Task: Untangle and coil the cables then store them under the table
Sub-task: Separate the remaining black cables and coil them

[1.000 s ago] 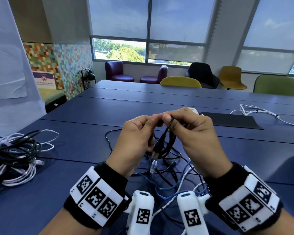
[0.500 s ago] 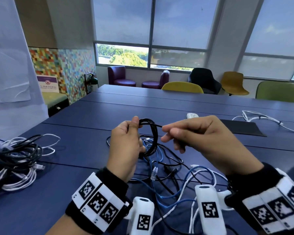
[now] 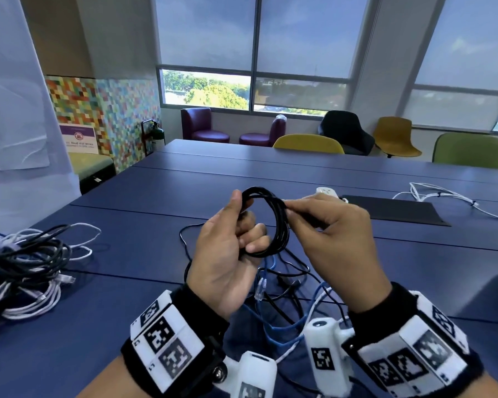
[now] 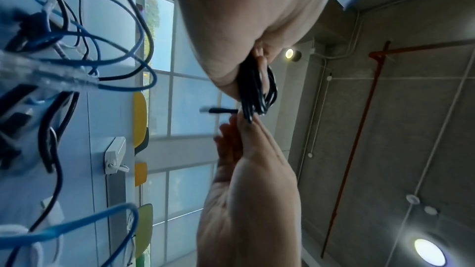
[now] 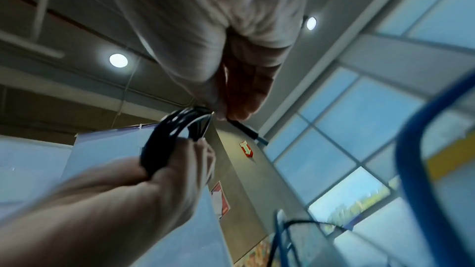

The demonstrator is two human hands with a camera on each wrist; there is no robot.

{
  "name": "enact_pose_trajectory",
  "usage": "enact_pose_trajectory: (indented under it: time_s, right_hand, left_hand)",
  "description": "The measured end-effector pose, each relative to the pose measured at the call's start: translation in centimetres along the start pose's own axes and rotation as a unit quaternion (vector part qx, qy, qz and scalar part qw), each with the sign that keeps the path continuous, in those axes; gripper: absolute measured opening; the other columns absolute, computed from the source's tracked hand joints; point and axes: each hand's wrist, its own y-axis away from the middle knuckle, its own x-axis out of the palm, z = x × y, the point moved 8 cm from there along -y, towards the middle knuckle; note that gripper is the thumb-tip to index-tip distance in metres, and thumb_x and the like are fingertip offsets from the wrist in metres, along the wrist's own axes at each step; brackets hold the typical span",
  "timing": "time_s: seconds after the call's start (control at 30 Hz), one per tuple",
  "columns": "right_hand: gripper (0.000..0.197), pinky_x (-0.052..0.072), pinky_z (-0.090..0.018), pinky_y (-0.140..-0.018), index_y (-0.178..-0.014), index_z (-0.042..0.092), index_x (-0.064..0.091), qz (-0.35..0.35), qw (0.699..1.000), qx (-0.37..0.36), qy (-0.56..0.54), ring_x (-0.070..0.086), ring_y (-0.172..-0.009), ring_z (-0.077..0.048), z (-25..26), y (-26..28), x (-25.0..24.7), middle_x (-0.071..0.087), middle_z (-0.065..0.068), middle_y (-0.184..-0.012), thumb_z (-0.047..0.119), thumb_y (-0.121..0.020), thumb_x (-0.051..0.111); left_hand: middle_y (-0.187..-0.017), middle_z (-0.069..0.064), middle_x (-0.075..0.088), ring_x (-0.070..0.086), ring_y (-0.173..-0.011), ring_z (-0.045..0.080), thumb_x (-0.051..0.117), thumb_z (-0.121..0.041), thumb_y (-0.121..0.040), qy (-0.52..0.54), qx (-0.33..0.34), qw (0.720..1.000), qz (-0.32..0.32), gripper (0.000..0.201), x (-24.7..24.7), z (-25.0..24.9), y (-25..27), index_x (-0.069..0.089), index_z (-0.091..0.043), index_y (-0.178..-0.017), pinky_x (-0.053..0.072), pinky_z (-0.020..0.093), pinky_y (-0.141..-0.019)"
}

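A small coil of black cable (image 3: 279, 225) is held above the blue table (image 3: 127, 254). My left hand (image 3: 242, 225) grips its left side, thumb on top and fingers curled through the loop. My right hand (image 3: 292, 209) pinches the cable's loose end against the coil's right side. In the left wrist view the coil (image 4: 257, 92) hangs from the left hand, and a black plug (image 4: 221, 111) sticks out beside the right hand's fingertips (image 4: 241, 129). The right wrist view shows the coil (image 5: 164, 139) blurred. Below the hands lies a tangle of blue, black and white cables (image 3: 285, 297).
A heap of black and white cables (image 3: 26, 268) lies at the table's left edge. A black mat (image 3: 394, 209), a white adapter (image 3: 327, 191) and a white cable (image 3: 443, 196) lie at the back right. Chairs (image 3: 308, 143) stand beyond the far edge.
The black cable has become a round coil in my left hand. My right hand drew a strand out to the right, then brought the end back against the coil.
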Motion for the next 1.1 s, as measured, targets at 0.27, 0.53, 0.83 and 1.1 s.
enact_pose_trajectory:
  time_s: [0.27, 0.53, 0.83, 1.1]
  right_hand:
    - [0.022, 0.056, -0.03, -0.081, -0.083, -0.002, 0.073, 0.109, 0.911, 0.233, -0.321, 0.065, -0.077, -0.021, 0.2, 1.2, 2.8, 0.073, -0.016, -0.081, 0.013, -0.092, 0.059]
    - [0.009, 0.052, -0.016, -0.066, -0.086, 0.011, 0.076, 0.003, 0.963, 0.209, -0.17, 0.062, -0.065, 0.0, -1.2, 0.9, 0.8, 0.072, 0.005, -0.069, 0.008, -0.088, 0.069]
    - [0.01, 0.052, -0.018, -0.069, -0.083, 0.01, 0.074, 0.025, 0.958, 0.233, -0.165, 0.064, -0.069, -0.005, -1.6, 0.9, 1.2, 0.073, -0.005, -0.076, 0.006, -0.09, 0.067]
    - [0.008, 0.053, -0.016, -0.068, -0.084, 0.006, 0.073, 0.009, 0.938, 0.248, -0.244, 0.064, -0.068, -0.008, -1.8, 0.8, 1.1, 0.07, 0.0, -0.069, 0.0, -0.087, 0.068]
  left_hand:
    - [-0.065, 0.002, 0.028, 0.029, -0.049, 0.009, 0.041, -0.023, -0.102, -0.091, 0.107, 0.99, -0.013, 0.015, 0.5, -0.3, 0.7, 0.045, -0.01, -0.096, 0.039, 0.023, -0.052]
    - [-0.067, -0.003, 0.054, 0.052, -0.064, 0.013, 0.044, -0.006, -0.1, -0.252, 0.096, 0.963, -0.003, 0.01, 0.1, 0.1, 0.2, 0.051, -0.012, -0.104, 0.046, 0.035, -0.073]
    - [-0.084, 0.007, 0.07, 0.069, -0.079, 0.023, 0.06, -0.015, -0.095, -0.37, 0.112, 0.921, -0.045, 0.009, -1.4, -0.7, -0.6, 0.068, -0.014, -0.091, 0.057, 0.032, -0.068]
    - [-0.082, 0.016, 0.073, 0.065, -0.067, 0.019, 0.062, -0.011, -0.093, -0.413, 0.113, 0.902, -0.058, 0.012, -1.5, -1.4, -0.7, 0.069, -0.004, -0.087, 0.058, 0.034, -0.068]
